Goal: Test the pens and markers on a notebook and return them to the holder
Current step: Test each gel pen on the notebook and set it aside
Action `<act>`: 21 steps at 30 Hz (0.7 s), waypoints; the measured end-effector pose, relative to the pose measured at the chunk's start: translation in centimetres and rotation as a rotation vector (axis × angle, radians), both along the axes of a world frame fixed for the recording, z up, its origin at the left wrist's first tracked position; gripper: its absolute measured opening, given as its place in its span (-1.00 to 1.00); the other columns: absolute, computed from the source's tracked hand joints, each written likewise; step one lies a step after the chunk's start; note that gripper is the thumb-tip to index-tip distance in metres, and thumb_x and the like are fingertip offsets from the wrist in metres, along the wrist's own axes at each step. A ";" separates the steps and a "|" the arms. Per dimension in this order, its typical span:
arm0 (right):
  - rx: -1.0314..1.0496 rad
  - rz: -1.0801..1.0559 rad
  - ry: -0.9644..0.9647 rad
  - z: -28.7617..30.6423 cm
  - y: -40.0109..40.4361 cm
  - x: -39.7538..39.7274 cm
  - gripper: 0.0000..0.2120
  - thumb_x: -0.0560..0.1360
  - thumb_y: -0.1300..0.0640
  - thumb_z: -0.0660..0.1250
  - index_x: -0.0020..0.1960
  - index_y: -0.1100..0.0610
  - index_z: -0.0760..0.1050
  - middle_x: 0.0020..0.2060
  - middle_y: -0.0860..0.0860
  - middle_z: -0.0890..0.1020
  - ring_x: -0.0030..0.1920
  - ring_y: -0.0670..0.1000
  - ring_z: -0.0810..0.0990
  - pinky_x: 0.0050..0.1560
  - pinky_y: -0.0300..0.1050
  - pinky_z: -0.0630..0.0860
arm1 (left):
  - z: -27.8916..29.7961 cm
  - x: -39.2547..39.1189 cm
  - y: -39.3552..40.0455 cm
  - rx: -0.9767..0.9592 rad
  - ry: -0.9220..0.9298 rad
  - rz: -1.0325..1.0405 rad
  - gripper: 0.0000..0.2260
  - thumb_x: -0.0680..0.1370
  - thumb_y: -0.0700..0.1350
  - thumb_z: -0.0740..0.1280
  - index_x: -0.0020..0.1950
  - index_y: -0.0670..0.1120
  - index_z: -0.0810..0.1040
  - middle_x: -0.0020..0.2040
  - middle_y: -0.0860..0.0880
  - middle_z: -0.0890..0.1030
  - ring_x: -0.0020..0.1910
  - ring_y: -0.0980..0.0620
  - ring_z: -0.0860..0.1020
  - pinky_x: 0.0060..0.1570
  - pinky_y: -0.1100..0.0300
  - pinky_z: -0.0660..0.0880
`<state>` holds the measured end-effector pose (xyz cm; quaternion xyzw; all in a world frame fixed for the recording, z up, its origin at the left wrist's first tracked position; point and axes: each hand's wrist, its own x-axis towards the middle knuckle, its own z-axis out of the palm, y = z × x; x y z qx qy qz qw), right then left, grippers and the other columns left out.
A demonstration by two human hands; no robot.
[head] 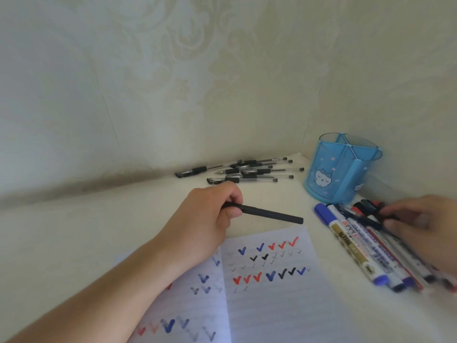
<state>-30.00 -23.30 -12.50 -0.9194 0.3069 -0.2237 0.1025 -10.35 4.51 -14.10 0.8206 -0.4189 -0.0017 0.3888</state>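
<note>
Pinching a black pen [267, 213] by one end, the left hand [217, 211] points its barrel rightward toward the blue holder [342, 169], which the marker-fingering right hand [420, 224] sits nearer

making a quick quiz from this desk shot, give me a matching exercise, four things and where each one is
Things:
1. black pen
2. blue holder
3. gel pens
4. whiteboard markers

Places:
A. loose pile by the back wall
B. upright in the corner, right of the pile
C. gripped in the left hand
D. lying in front of the holder, under the right hand

Pairs: 1-C, 2-B, 3-A, 4-D
</note>
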 end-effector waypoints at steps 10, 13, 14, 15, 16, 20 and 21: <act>0.694 0.707 -0.451 2.1 11.6 1.8 -0.57 0.19 -0.33 0.49 -0.07 -0.10 0.65 -0.37 -0.04 0.64 -0.40 -0.05 0.54 -0.37 -0.31 0.47 | 0.9 -1.8 0.0 -0.293 0.209 -0.293 -0.91 0.54 -0.22 0.39 -0.04 -0.03 0.57 -0.21 0.05 0.68 -0.16 0.06 0.68 0.00 0.20 0.55; 0.691 0.696 -0.524 1.1 13.1 2.7 -0.72 0.25 -0.18 0.52 -0.22 -0.01 0.61 -0.42 -0.08 0.64 -0.46 -0.13 0.55 -0.39 -0.33 0.49 | 0.8 -2.2 0.1 -0.185 0.022 -0.415 -0.92 0.57 -0.13 0.38 0.05 -0.04 0.59 -0.14 0.09 0.64 -0.10 0.08 0.61 -0.05 0.24 0.52; 0.676 0.693 -0.515 0.8 13.5 2.9 -0.80 0.30 -0.11 0.51 -0.24 -0.01 0.59 -0.43 -0.07 0.64 -0.46 -0.12 0.55 -0.39 -0.30 0.51 | 0.7 -2.4 0.1 -0.155 -0.014 -0.456 -0.90 0.58 -0.12 0.36 0.07 -0.07 0.59 -0.13 0.10 0.63 -0.10 0.11 0.59 -0.07 0.26 0.50; 0.681 0.697 -0.489 0.4 13.7 3.1 -0.87 0.36 -0.01 0.49 -0.24 -0.01 0.57 -0.43 -0.06 0.64 -0.46 -0.10 0.56 -0.37 -0.27 0.53 | 0.5 -2.6 0.0 -0.126 -0.053 -0.492 -0.89 0.60 -0.10 0.32 0.08 -0.09 0.58 -0.12 0.10 0.61 -0.11 0.14 0.57 -0.10 0.28 0.49; 0.702 0.704 -0.455 0.1 13.8 3.2 -0.89 0.39 0.07 0.48 -0.25 -0.02 0.55 -0.44 -0.05 0.63 -0.46 -0.10 0.56 -0.35 -0.28 0.53 | 0.4 -2.7 0.0 -0.100 -0.098 -0.518 -0.86 0.62 -0.08 0.27 0.08 -0.10 0.57 -0.14 0.09 0.58 -0.15 0.16 0.54 -0.15 0.29 0.47; 0.813 0.751 -0.419 -0.2 14.1 3.3 -0.88 0.38 0.19 0.42 -0.24 0.00 0.54 -0.49 -0.04 0.59 -0.51 -0.09 0.48 -0.41 -0.33 0.44 | 0.5 -2.6 0.2 -0.053 -0.156 -0.550 -0.80 0.66 -0.06 0.17 0.04 -0.10 0.55 -0.32 0.10 0.43 -0.36 0.15 0.39 -0.32 0.33 0.30; 0.819 0.759 -0.427 -0.1 14.1 3.3 -0.88 0.37 0.20 0.42 -0.26 0.00 0.55 -0.49 -0.05 0.59 -0.51 -0.11 0.48 -0.42 -0.35 0.43 | 0.7 -2.5 0.2 -0.060 -0.148 -0.555 -0.79 0.65 -0.05 0.18 0.05 -0.10 0.57 -0.34 0.09 0.44 -0.39 0.13 0.39 -0.35 0.33 0.29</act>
